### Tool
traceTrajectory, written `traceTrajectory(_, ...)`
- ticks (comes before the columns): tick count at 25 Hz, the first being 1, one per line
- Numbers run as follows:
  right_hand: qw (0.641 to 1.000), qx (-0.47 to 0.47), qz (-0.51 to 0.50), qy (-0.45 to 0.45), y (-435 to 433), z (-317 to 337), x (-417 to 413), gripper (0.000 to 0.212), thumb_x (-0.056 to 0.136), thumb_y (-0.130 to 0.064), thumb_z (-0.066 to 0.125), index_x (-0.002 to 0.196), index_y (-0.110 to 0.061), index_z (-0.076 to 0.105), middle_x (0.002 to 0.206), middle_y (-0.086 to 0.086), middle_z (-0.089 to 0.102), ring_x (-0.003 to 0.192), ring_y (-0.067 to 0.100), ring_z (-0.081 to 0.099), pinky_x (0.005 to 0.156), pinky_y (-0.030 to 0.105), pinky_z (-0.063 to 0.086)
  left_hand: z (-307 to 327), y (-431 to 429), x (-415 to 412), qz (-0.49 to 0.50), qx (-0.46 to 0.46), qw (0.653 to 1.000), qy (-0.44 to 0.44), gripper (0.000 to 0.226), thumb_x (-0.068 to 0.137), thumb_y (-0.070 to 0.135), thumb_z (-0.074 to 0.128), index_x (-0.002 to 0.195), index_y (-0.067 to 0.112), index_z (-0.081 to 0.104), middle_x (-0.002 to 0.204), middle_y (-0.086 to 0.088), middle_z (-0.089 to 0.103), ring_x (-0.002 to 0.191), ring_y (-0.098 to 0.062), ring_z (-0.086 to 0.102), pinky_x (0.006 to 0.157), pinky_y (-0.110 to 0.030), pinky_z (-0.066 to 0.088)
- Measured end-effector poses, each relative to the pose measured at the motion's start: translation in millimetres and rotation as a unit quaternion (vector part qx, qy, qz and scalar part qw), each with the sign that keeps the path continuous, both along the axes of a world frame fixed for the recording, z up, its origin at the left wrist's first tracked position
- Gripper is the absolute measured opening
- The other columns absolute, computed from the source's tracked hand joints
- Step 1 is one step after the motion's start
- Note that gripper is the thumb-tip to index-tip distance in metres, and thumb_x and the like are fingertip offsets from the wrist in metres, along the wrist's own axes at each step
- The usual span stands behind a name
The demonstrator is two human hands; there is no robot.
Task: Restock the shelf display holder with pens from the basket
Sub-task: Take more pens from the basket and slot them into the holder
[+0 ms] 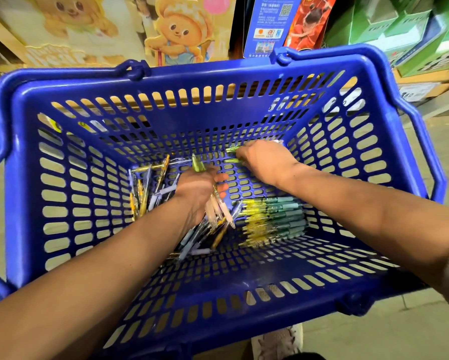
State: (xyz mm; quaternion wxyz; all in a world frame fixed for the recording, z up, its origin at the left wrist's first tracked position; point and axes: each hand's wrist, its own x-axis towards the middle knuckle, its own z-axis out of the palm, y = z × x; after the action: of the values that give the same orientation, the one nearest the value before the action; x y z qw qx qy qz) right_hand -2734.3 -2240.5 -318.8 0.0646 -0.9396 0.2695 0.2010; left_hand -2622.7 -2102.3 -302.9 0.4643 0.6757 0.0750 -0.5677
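So the left hand (198,189) holds a fistful of pens (219,207) down in the basket (192,75), and the right hand (266,159) pinches green pens (230,150) just beyond it. I'd square the ends before lifting so none slip.

wooden shelf (423,79) ahead carries cartoon bear boards (176,29), a blue card (267,22), green boxes (400,24); pale floor (374,333) below.
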Motion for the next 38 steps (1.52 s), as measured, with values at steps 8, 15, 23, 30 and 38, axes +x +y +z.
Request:
traceTrajectory(8, 0.86, 0.328, -0.34, -0.192, 37.0, 17.7, 18.6, 0.011, 0.082, -0.024, 0.082, 0.088, -0.025, 0.073, 0.08, -0.011, 0.076, 0.071, 0.0, 0.069, 0.068, 0.014, 0.055, 7.0, -8.5, -1.7, 0.062, -0.031, 0.998, -0.01, 0.024, 0.106, 0.027, 0.053, 0.124, 0.015, 0.063, 0.116, -0.016, 0.073, 0.093, -0.031, 0.069, 0.086, -0.052, 0.057)
traceTrajectory(15, 0.808, 0.444, -0.347, -0.173, 17.0, 15.1, 6.4, 0.021, 0.095, -0.005, 0.066, 0.111, -0.016, 0.074, 0.107, -0.001, 0.076, 0.092, 0.009, 0.073, 0.092, 0.025, 0.057, 8.9, -7.8, 0.9, 0.019, -0.041, 0.998, -0.039, 0.014, 0.108, 0.018, 0.048, 0.114, 0.014, 0.059, 0.104, -0.014, 0.073, 0.083, -0.027, 0.066, 0.077, -0.044, 0.058)
traceTrajectory(23, 0.996, -0.065, -0.039, 0.057, -2.8, 0.8, -7.1, 0.05, 0.093, 0.006, 0.053, 0.138, -0.016, 0.053, 0.122, 0.009, 0.058, 0.094, 0.036, 0.068, 0.056, 0.037, 0.042, -1.4, -3.5, 5.9, -0.011, 0.009, 0.998, -0.058, 0.029, 0.105, 0.019, 0.056, 0.128, 0.003, 0.05, 0.07, -0.005, 0.054, 0.053, -0.015, 0.05, 0.056, -0.03, 0.054)
traceTrajectory(30, 0.997, -0.049, -0.05, 0.032, -7.0, 14.9, 2.3, 0.027, 0.1, -0.035, 0.059, 0.121, -0.02, 0.066, 0.116, 0.003, 0.059, 0.108, 0.03, 0.061, 0.066, 0.036, 0.042, -1.3, -4.4, 6.1, -0.004, 0.014, 0.998, -0.053, 0.02, 0.102, 0.017, 0.06, 0.117, 0.004, 0.06, 0.063, 0.0, 0.066, 0.043, -0.011, 0.046, 0.041, -0.022, 0.044)
traceTrajectory(38, 0.913, 0.266, -0.267, -0.157, 37.6, 30.2, 19.8, 0.01, 0.089, -0.033, 0.075, 0.085, -0.028, 0.067, 0.077, -0.013, 0.071, 0.068, 0.0, 0.065, 0.055, 0.011, 0.044, -3.3, -10.6, 2.1, -0.005, -0.025, 0.996, -0.08, 0.068, 0.09, 0.049, 0.07, 0.131, -0.003, 0.056, 0.052, -0.001, 0.058, 0.042, -0.014, 0.049, 0.054, -0.032, 0.047)
